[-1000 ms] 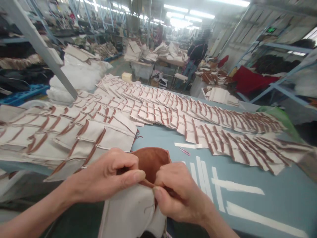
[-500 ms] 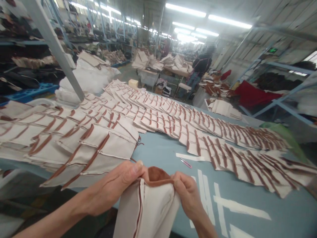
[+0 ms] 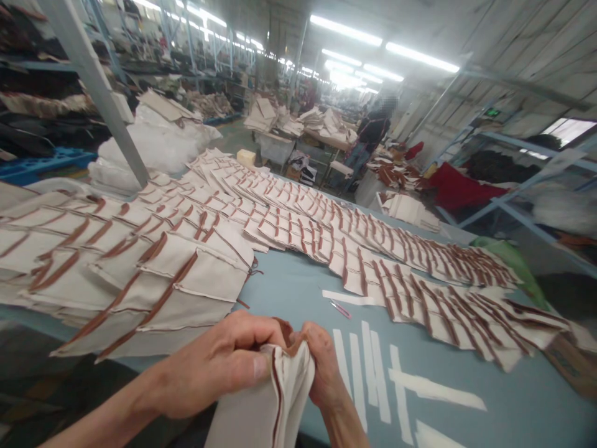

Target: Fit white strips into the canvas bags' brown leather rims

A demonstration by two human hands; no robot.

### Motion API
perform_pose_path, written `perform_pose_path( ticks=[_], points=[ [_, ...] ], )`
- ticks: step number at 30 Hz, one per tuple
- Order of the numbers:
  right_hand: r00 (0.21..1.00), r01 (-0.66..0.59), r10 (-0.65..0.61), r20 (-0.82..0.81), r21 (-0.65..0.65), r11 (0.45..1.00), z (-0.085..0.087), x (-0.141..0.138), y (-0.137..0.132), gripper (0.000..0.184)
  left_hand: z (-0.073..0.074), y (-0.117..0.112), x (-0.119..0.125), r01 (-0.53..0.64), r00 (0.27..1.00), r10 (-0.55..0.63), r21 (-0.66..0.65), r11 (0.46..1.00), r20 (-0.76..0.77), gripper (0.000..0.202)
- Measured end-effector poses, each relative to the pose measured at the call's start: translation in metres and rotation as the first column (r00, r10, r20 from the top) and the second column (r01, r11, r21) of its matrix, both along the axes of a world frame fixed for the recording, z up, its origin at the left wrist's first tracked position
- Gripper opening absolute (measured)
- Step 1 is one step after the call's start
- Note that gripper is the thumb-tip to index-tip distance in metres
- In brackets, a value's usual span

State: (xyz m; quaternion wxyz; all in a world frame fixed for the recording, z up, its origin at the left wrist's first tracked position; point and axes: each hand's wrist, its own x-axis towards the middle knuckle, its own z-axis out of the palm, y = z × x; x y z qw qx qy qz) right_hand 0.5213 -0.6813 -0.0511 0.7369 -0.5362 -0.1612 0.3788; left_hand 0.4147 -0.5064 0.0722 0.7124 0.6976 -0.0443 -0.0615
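A cream sewn tube with brown lining (image 3: 252, 410) is held upright in front of me, its open end on top and a seam running down its front. My left hand (image 3: 228, 358) grips the rim on one side, thumb outside and fingers curled over the edge. On the other side, my right hand (image 3: 321, 364) pinches the rim, with its fingertips partly hidden behind the fabric. The mouth is squeezed narrow between them, and only a little brown lining shows. Left of my hands lie piles of similar cream pieces with brown seams (image 3: 153, 305).
Rows of the same pieces (image 3: 354, 261) cross the blue table (image 3: 280, 280). A small pink-handled tool (image 3: 341, 310) lies beside pale strips (image 3: 370, 367). A grey post (image 3: 102, 99) rises at the left. Further back a person (image 3: 368, 137) stands near other worktables.
My hands have come closer together, folding the tube's wide-open mouth into a narrow gap. The right hand moved left, and the view shifted slightly.
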Motion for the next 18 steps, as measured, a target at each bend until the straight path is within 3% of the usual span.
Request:
perform_pose_path(
  ticks=[5, 12, 18],
  points=[
    [0.999, -0.017, 0.017, 0.032, -0.003, 1.000, 0.002, -0.001, 0.000, 0.069, -0.008, -0.002, 0.000, -0.017, 1.000, 0.018, -0.051, 0.999, 0.019, 0.052],
    [0.992, -0.033, 0.035, 0.122, -0.020, 0.999, 0.005, 0.012, -0.004, 0.066, -0.009, 0.007, -0.005, -0.038, 0.999, 0.038, 0.047, 0.998, -0.005, 0.056],
    [0.971, -0.071, 0.079, 0.227, -0.041, 0.997, 0.006, 0.028, -0.005, 0.062, -0.002, 0.013, -0.011, -0.029, 0.998, 0.039, 0.177, 0.984, -0.053, 0.045]
  ],
)
